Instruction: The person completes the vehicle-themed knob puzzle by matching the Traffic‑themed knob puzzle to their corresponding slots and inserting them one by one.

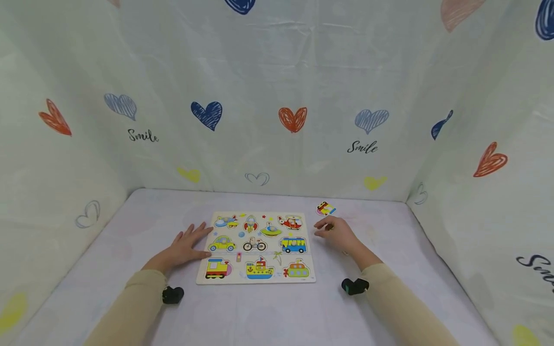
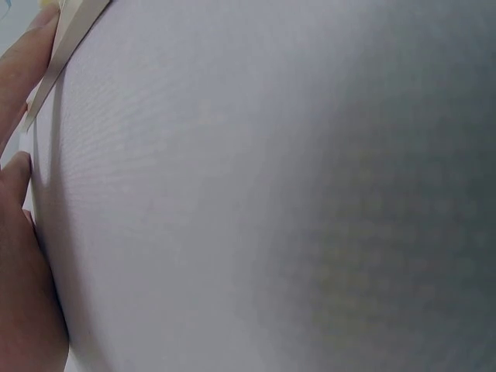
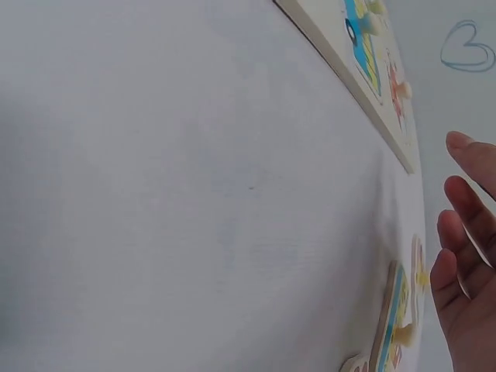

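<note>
A wooden peg puzzle board point(image 1: 256, 248) with vehicle pictures lies on the table in front of me. My left hand point(image 1: 183, 249) is spread at its left edge, with fingertips and thumb touching the border. Just past the board's right edge, my right hand point(image 1: 338, 235) hovers with loosely bent fingers; the right wrist view shows nothing between them. Beyond that hand lies a colourful puzzle piece point(image 1: 325, 208). Close below its fingers in the right wrist view is a knobbed piece point(image 3: 394, 322), mostly hidden by the hand in the head view.
Another piece point(image 3: 355, 364) shows at the bottom of the right wrist view. Knobs stand up from the bus point(image 3: 364, 35) and helicopter point(image 3: 399, 93) on the board. A heart-printed cloth point(image 1: 255, 149) walls the table at the back and both sides.
</note>
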`<action>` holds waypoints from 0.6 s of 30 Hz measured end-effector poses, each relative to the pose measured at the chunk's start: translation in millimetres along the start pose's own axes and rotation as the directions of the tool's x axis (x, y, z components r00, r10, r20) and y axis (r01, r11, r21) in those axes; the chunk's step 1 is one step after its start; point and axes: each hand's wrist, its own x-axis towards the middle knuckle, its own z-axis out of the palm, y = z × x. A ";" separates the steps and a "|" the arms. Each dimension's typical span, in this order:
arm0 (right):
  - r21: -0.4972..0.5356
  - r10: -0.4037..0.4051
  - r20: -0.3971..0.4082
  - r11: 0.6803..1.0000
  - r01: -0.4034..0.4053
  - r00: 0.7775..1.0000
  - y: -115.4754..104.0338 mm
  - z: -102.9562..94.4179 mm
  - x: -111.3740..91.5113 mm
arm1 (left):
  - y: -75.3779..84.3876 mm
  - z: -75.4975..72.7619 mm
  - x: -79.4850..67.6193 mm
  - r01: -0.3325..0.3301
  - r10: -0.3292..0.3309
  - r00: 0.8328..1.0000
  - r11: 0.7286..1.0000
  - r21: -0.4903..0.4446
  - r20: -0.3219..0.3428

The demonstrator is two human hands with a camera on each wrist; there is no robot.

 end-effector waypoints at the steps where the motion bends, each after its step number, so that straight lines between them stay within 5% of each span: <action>1: 0.008 0.006 -0.007 1.000 -0.006 1.000 0.6 -1.0 3.1 | -0.5 0.2 0.2 0.000 0.000 1.000 1.000 -0.001 0.001; 11: 0.103 0.074 -0.094 0.993 -0.064 0.993 21.0 -18.0 32.2 | 1.6 2.7 1.1 -0.008 0.008 1.000 1.000 0.000 -0.023; 18: 0.147 0.132 -0.113 0.982 -0.115 0.985 28.2 -12.7 44.7 | -2.0 5.4 -1.1 -0.011 0.010 0.999 1.000 -0.003 -0.035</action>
